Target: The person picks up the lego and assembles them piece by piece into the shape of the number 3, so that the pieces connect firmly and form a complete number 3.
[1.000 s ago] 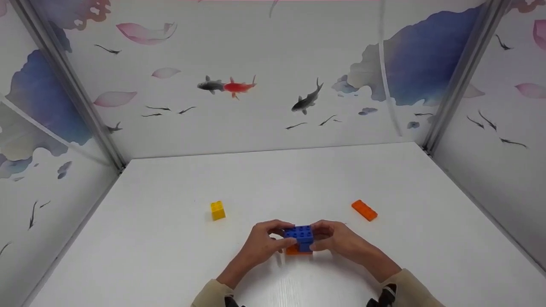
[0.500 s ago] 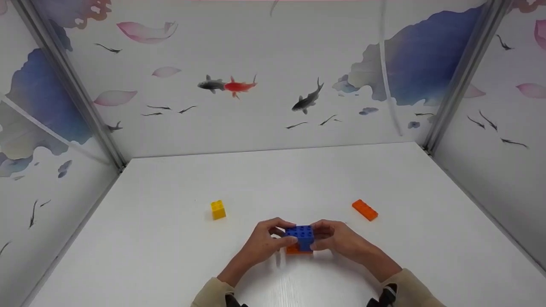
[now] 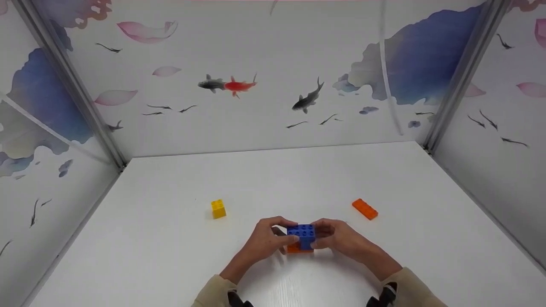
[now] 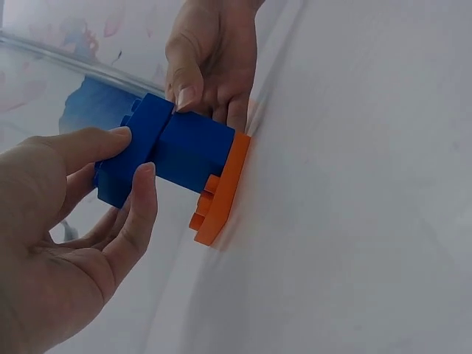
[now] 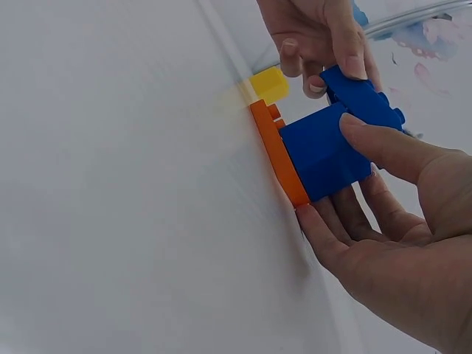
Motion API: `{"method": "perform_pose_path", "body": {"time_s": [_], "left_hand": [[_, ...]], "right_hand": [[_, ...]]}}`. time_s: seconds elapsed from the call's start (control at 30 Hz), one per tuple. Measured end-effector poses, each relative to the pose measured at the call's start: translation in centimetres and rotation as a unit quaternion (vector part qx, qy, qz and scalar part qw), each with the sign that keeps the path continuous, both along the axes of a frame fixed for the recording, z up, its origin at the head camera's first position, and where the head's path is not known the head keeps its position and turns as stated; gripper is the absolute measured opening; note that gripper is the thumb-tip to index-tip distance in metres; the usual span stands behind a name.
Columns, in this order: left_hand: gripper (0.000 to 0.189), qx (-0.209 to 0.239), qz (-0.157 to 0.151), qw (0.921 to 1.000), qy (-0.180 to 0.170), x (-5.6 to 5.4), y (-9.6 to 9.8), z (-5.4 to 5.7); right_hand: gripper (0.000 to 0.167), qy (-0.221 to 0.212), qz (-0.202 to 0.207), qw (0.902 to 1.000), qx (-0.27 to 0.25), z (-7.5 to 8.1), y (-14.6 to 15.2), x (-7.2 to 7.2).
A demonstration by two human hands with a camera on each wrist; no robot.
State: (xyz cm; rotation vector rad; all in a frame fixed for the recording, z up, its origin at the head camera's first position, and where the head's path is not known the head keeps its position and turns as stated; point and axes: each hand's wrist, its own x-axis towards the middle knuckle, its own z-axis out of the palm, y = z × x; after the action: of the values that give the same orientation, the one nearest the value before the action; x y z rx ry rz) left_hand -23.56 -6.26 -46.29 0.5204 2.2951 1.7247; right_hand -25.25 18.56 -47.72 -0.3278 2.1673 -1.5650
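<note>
Thumb and fingers of my left hand (image 3: 268,242) pinch the upper blue brick (image 4: 136,151), which has studs on top. Beneath it is a second blue brick (image 5: 324,151), gripped at the side by my right hand (image 3: 343,239). That lower brick stands on one end of a flat orange brick (image 4: 230,190), whose bare studs show at the other end, under the overhanging upper brick. The right index finger touches the orange brick's edge in the right wrist view. Whether the two blue bricks are fully pressed together I cannot tell.
A yellow brick (image 3: 218,209) lies on the white table (image 3: 170,187), beyond the hands to the left. Another flat orange brick (image 3: 365,209) lies beyond them to the right. Printed wall panels (image 3: 273,123) border the table at the back and both sides.
The upper blue brick has settled slightly, its front now lining up with the lower blue brick's. Both hands keep their hold and have shifted very little.
</note>
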Motion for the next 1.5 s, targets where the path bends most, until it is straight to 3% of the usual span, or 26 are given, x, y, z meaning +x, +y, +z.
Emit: {"method": "perform_pose_path", "body": {"time_s": [0.8,1.17,1.5], "left_hand": [[0.029,-0.056,0.0,0.9984,0.001,-0.6,-0.1,1.3],[0.029,-0.043,-0.001,0.999,-0.009,-0.7,-0.3,0.9],[0.03,-0.034,0.002,0.9993,-0.014,-0.5,-0.3,0.8]], "right_hand": [[0.047,0.0,-0.007,0.9999,0.009,0.0,-0.2,0.0],[0.044,0.015,0.012,0.9997,-0.012,0.1,-0.1,0.3],[0.046,0.017,0.005,0.9998,-0.002,0.1,-0.3,0.4]]}}
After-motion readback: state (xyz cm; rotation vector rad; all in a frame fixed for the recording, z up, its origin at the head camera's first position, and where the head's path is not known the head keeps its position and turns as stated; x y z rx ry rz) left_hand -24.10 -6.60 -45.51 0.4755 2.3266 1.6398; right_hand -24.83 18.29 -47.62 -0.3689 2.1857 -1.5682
